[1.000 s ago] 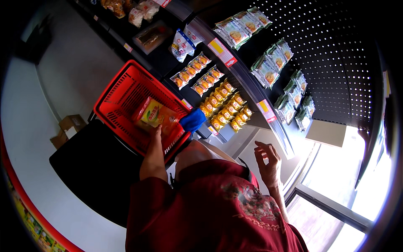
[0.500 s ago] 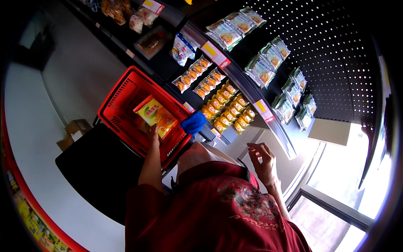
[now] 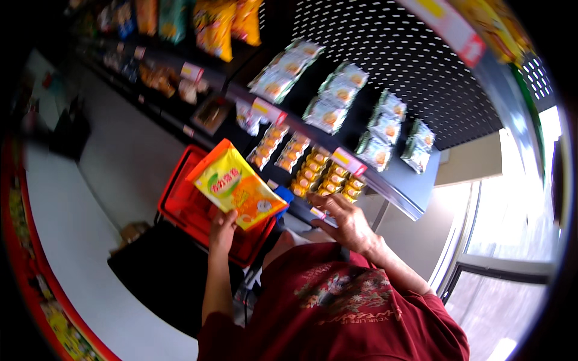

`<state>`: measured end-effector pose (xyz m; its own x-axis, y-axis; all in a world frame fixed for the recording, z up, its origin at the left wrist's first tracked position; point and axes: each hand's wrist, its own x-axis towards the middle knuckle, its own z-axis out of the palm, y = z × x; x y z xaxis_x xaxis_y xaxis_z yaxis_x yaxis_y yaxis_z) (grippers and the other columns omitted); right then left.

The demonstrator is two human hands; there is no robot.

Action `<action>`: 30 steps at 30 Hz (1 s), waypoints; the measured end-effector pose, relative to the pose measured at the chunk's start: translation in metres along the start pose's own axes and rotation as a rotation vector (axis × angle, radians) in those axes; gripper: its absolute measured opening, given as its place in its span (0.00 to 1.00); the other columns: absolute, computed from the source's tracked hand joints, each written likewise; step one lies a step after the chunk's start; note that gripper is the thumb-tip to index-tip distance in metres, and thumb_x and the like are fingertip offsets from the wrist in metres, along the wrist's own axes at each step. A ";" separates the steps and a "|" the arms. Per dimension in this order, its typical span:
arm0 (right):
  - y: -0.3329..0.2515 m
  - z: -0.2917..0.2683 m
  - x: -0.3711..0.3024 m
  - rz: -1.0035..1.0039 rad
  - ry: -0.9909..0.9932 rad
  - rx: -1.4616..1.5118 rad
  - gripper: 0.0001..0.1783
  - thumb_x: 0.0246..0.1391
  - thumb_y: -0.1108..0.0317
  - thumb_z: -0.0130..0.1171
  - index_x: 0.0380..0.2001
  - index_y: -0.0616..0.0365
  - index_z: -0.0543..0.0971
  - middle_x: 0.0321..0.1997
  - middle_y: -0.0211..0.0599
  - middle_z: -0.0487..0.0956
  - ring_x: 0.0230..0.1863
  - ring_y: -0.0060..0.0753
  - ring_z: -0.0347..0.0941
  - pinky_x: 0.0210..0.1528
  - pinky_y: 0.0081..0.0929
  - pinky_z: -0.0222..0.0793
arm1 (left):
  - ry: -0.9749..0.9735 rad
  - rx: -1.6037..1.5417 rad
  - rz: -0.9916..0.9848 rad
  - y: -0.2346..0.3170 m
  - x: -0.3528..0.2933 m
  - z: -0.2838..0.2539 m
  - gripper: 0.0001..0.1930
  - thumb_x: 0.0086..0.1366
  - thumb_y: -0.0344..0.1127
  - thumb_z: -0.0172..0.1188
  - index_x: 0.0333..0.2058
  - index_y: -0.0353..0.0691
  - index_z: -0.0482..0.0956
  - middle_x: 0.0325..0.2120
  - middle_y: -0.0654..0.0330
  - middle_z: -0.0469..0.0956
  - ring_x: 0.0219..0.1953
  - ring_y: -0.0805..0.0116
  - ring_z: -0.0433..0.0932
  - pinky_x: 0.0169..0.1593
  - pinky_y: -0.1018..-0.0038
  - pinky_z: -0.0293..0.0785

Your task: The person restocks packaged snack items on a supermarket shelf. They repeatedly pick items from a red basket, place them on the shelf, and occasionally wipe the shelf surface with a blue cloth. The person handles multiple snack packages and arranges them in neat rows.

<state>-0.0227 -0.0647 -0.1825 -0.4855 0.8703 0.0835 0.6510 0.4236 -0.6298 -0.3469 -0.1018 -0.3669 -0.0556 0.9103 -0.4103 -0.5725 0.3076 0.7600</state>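
A yellow and orange snack bag is held up over the red shopping basket. My left hand grips it by its lower edge, thumb on the printed front. My right hand is in the air to the right of the bag, fingers apart and holding nothing. Just beyond that hand lie rows of small yellow-wrapped cakes on the lower shelf. The bag hides much of the basket's inside.
White-green snack packs stand in rows on the upper shelf, whose edge runs down to the right. Orange bags sit at the top. A black surface lies left of my arm; a bright glass door is at the right.
My left hand has lifted the snack bag up out of the basket, closer to me. My right hand has moved left, toward the bag. The view has shifted, showing more upper shelving.
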 end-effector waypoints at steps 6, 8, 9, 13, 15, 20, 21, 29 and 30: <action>-0.009 -0.024 -0.002 -0.263 0.220 0.007 0.36 0.55 0.65 0.67 0.67 0.48 0.69 0.35 0.37 0.74 0.37 0.42 0.76 0.36 0.38 0.77 | -0.205 0.069 0.163 0.034 -0.011 0.070 0.26 0.63 0.27 0.67 0.59 0.34 0.72 0.56 0.58 0.76 0.58 0.67 0.73 0.64 0.68 0.65; -0.013 -0.035 -0.008 -0.290 0.301 0.021 0.29 0.59 0.67 0.64 0.64 0.53 0.71 0.30 0.33 0.73 0.31 0.38 0.75 0.31 0.35 0.76 | -0.293 0.115 0.246 0.065 -0.028 0.113 0.23 0.63 0.27 0.68 0.56 0.34 0.75 0.54 0.59 0.77 0.57 0.68 0.73 0.65 0.68 0.63; -0.015 -0.043 -0.014 -0.301 0.345 0.018 0.29 0.59 0.67 0.64 0.63 0.55 0.72 0.31 0.34 0.74 0.30 0.38 0.74 0.31 0.35 0.76 | -0.321 0.162 0.279 0.074 -0.030 0.126 0.22 0.63 0.27 0.68 0.56 0.34 0.76 0.52 0.59 0.78 0.56 0.70 0.73 0.64 0.69 0.64; -0.029 -0.080 -0.025 -0.389 0.502 -0.027 0.30 0.56 0.71 0.66 0.62 0.62 0.71 0.41 0.36 0.80 0.28 0.34 0.73 0.29 0.33 0.75 | -0.342 0.333 0.490 0.115 -0.048 0.182 0.21 0.64 0.30 0.68 0.53 0.30 0.76 0.48 0.59 0.80 0.51 0.73 0.74 0.59 0.72 0.67; -0.036 -0.106 -0.036 -0.451 0.651 -0.048 0.35 0.53 0.74 0.68 0.64 0.66 0.69 0.39 0.37 0.81 0.26 0.31 0.73 0.26 0.31 0.74 | -0.427 0.406 0.626 0.131 -0.054 0.214 0.28 0.66 0.35 0.67 0.59 0.27 0.70 0.55 0.54 0.75 0.57 0.66 0.73 0.63 0.67 0.66; -0.042 -0.164 -0.061 -0.617 0.891 -0.177 0.34 0.49 0.76 0.71 0.61 0.65 0.74 0.21 0.27 0.68 0.20 0.25 0.66 0.19 0.26 0.63 | -0.519 0.475 1.050 0.165 -0.078 0.300 0.35 0.69 0.42 0.63 0.64 0.27 0.56 0.53 0.49 0.75 0.54 0.65 0.74 0.59 0.69 0.68; -0.044 -0.176 -0.065 -0.648 0.930 -0.217 0.34 0.47 0.77 0.71 0.60 0.66 0.75 0.21 0.27 0.68 0.19 0.25 0.65 0.18 0.25 0.62 | -0.508 0.481 1.110 0.169 -0.084 0.316 0.35 0.71 0.44 0.60 0.65 0.26 0.55 0.53 0.47 0.74 0.54 0.64 0.74 0.59 0.69 0.68; -0.071 -0.281 -0.140 -0.386 0.895 -0.428 0.28 0.55 0.73 0.66 0.60 0.64 0.73 0.32 0.40 0.80 0.26 0.29 0.72 0.28 0.26 0.68 | -0.754 0.513 1.203 0.207 -0.123 0.451 0.28 0.77 0.42 0.47 0.65 0.25 0.61 0.61 0.47 0.68 0.62 0.61 0.69 0.66 0.65 0.62; -0.073 -0.289 -0.144 -0.354 0.984 -0.409 0.26 0.57 0.72 0.65 0.60 0.63 0.74 0.34 0.39 0.81 0.28 0.26 0.73 0.30 0.24 0.69 | -0.824 0.502 1.158 0.210 -0.128 0.473 0.27 0.77 0.40 0.46 0.65 0.25 0.62 0.61 0.48 0.69 0.62 0.63 0.70 0.65 0.67 0.63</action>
<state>0.1680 -0.1488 0.0746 -0.1270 0.4278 0.8949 0.7985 0.5793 -0.1637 -0.0733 -0.0220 0.0838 0.2920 0.5532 0.7802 -0.1943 -0.7645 0.6147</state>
